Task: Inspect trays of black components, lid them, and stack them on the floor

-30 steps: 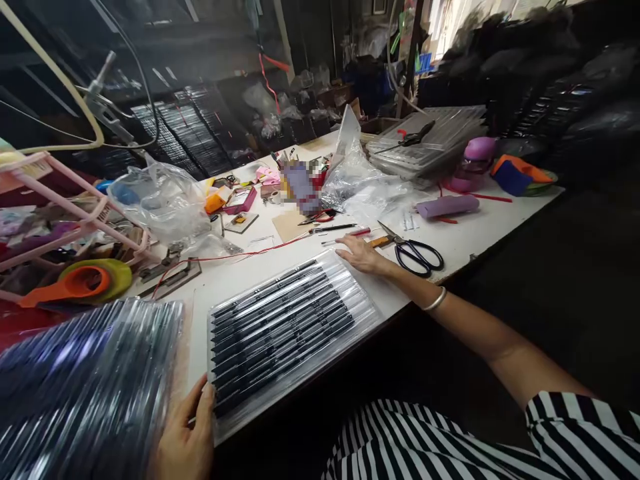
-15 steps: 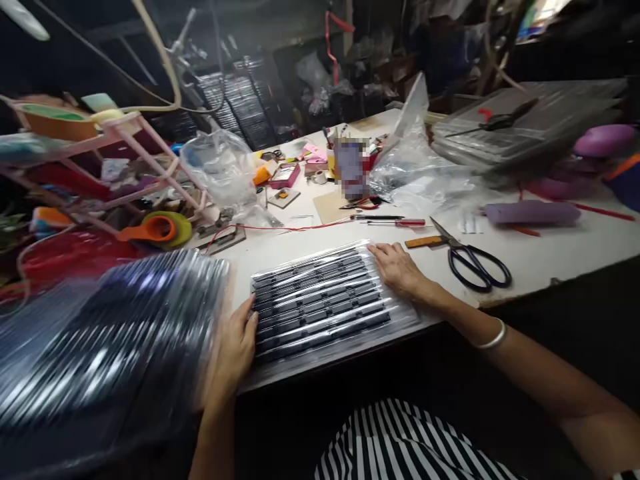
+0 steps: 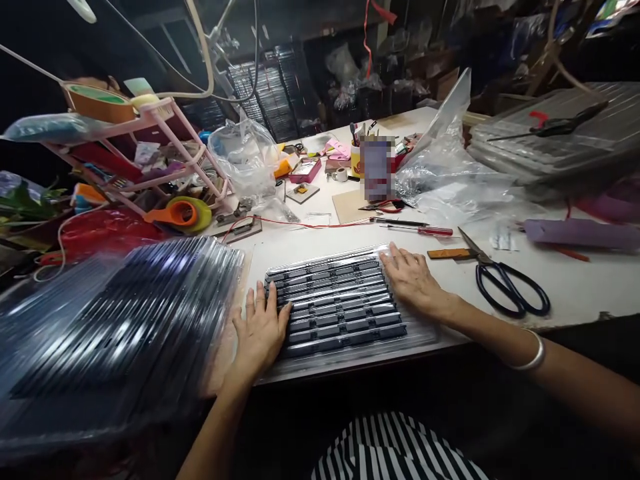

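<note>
A clear plastic tray [image 3: 345,300] filled with rows of black strip-like parts lies flat at the table's front edge. My left hand [image 3: 260,327] rests with spread fingers on the tray's left side. Across from it, my right hand [image 3: 413,280] lies flat on the right side, its fingers pointing away from me and its palm over the clear border. Neither hand is wrapped round anything. Left of the tray, partly behind my left forearm, stands a pile of similar trays [image 3: 125,327] with dark parts, blurred near its lower edge.
Black-handled scissors [image 3: 510,287] and an orange-handled cutter [image 3: 450,254] lie right of my right hand. Behind the tray are a red screwdriver [image 3: 435,231] and a red wire [image 3: 310,225]. A pink rack [image 3: 170,133] stands at the left, crumpled clear plastic [image 3: 440,187] at the back right.
My left hand has gone from gripping the tray's left edge to lying spread on top of it. My right hand stays on the right side, fingers flatter. The whole view has shifted.
</note>
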The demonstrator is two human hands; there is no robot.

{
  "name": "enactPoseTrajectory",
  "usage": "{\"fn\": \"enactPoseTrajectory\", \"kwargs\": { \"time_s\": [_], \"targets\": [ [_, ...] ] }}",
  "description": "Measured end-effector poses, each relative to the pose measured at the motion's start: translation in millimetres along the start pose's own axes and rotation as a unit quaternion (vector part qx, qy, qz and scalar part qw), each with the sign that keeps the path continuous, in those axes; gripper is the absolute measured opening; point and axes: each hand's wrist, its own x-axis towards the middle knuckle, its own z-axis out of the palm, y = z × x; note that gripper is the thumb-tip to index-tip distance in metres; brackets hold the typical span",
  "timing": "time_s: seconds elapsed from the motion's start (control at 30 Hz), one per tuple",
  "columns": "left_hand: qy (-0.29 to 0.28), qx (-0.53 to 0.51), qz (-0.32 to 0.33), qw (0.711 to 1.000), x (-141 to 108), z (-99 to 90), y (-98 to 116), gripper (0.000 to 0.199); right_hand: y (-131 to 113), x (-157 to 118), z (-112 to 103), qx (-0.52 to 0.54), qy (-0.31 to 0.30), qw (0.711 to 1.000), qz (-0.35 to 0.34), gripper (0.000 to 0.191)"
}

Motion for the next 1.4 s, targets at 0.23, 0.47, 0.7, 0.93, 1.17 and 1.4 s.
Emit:
{"fn": "enactPoseTrajectory", "kwargs": {
  "time_s": [0.23, 0.47, 0.7, 0.93, 1.17, 1.4],
  "targets": [
    [-0.043, 0.019, 0.141, 0.989, 21, 1.0, 34, 0.061, 7, 8, 3, 0.157, -0.017, 0.987, -0.044, 0.054],
    [0.005, -0.013, 0.245, 0.970, 22, 1.0, 37, 0.054, 24, 29, 2, 0.250, 0.087, 0.963, 0.049, 0.049],
    [-0.013, -0.034, 0.285, 0.958, 26, -3.1, 40, 0.052, 20, 17, 3, 0.184, 0.076, 0.980, -0.028, 0.040],
    [-0.001, -0.065, 0.260, 0.963, 22, 1.1, 54, 0.052, 20, 24, -4, 0.155, 0.049, 0.986, -0.030, 0.040],
    [0.008, -0.089, 0.232, 0.969, 23, 2.8, 64, 0.055, 34, 45, 7, 0.258, 0.106, 0.959, 0.058, 0.034],
    [-0.003, -0.151, 0.246, 0.957, 42, -1.6, 120, 0.051, 26, 34, 9, 0.331, 0.164, 0.925, 0.088, 0.028]
  ]
}}
